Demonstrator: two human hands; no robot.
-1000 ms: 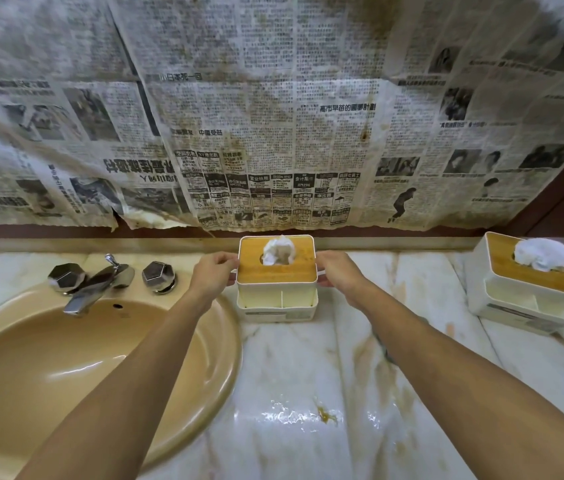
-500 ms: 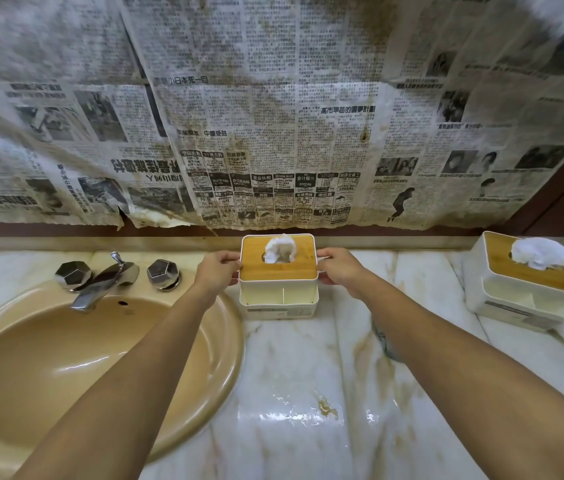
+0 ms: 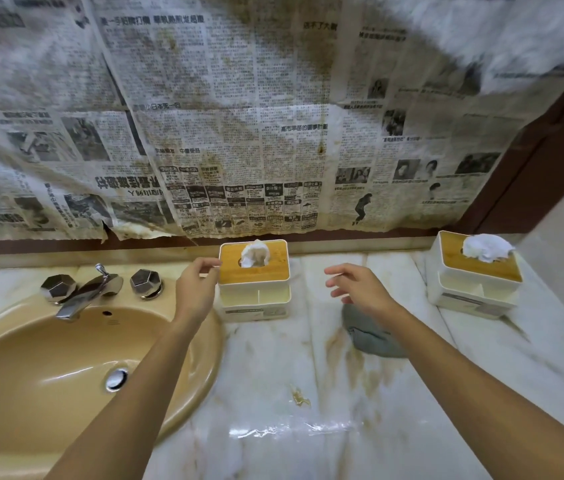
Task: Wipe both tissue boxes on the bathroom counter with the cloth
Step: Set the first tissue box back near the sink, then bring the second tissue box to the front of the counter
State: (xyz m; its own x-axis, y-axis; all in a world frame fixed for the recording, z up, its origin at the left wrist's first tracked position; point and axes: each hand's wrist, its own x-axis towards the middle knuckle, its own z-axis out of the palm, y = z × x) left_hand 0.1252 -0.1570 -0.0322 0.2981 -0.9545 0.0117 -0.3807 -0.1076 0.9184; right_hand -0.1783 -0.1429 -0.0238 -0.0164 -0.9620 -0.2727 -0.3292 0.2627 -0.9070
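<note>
Two slack, empty grips: left grip (image 3: 196, 288) beside the tissue box (image 3: 254, 296), right grip (image 3: 360, 285) over the cloth (image 3: 374, 336), which we judge limp and pinchable anywhere.

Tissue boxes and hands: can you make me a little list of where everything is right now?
Middle tissue box: upright on the counter, beside the sink, wooden lid, tissue poking out
Right tissue box: upright at the counter's far right, tissue poking out
Cloth: grey, lying on the counter between the boxes, partly under the right arm
Left hand: fingertips at the middle box's left edge, holding nothing
Right hand: open, above the cloth, apart from both boxes
Wiping: not under way; neither hand has the cloth
</note>
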